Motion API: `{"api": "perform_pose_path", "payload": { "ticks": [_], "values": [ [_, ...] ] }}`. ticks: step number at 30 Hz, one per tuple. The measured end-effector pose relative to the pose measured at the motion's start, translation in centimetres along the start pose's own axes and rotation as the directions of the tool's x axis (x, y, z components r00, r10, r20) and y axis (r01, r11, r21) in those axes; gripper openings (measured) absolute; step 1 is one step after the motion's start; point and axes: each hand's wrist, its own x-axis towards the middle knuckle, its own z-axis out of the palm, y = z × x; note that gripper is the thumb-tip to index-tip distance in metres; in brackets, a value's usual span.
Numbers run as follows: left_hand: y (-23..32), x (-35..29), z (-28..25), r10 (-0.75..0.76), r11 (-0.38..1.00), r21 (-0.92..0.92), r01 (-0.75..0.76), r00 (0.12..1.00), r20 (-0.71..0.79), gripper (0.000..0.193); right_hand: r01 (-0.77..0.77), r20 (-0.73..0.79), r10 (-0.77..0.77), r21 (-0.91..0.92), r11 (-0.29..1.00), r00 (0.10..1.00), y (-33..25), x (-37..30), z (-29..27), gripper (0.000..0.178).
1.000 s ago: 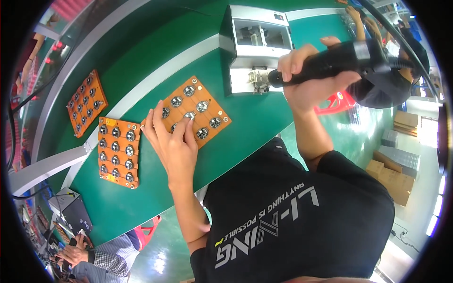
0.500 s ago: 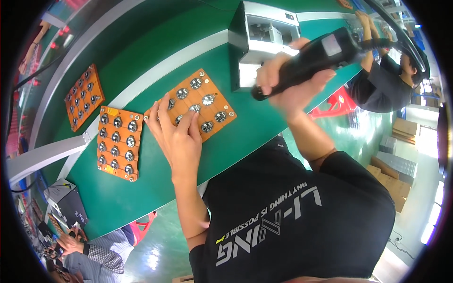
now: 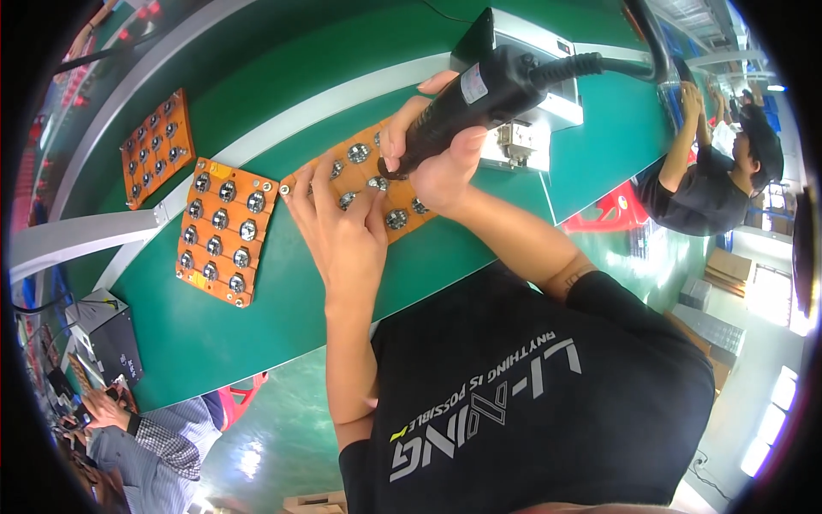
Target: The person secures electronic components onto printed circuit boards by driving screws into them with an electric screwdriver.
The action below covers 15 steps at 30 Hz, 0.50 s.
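At the far left of the green work surface lies an orange rectangular panel studded with rows of round metal parts, well apart from the hands, and just to its right a second orange panel of the same kind lies untouched, the two apparently set in a row within easy reach. Next comes the third orange panel with round metal fittings, the one being worked on, lying flat near the middle of the surface beside a pale stripe. The left hand lies on it palm down, fingers spread and pressing rather than grasping anything, so its grip is released; this looks meant to keep the panel from sliding or turning under the tool. Directly to the right, the right hand is clenched firmly around a black pistol-shaped electric screwdriver, tilted so that its tip comes down among the fittings just above the left fingertips; the tip itself is hidden behind the hand. A thick black cable leads off from the tool's rear toward the upper right. Behind the tool stands a grey metal box-like machine, and farther right another person in a dark shirt works beside a red plastic stool.
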Motion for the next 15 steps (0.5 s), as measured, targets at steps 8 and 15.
{"api": "perform_pose_path", "payload": {
  "ticks": [8,15],
  "values": [
    [0.3,0.3,-0.6,-0.04,0.999,0.021,0.039,0.999,0.028,0.008,0.083,0.096,-0.081,-0.022,0.996,0.992,0.8,-0.2,0.8,0.084],
    [0.2,-0.1,-0.8,-0.047,0.999,0.004,0.047,0.998,0.029,0.009,-0.035,0.197,0.029,0.028,0.999,0.98,0.8,1.3,1.4,0.076]
  ]
}}
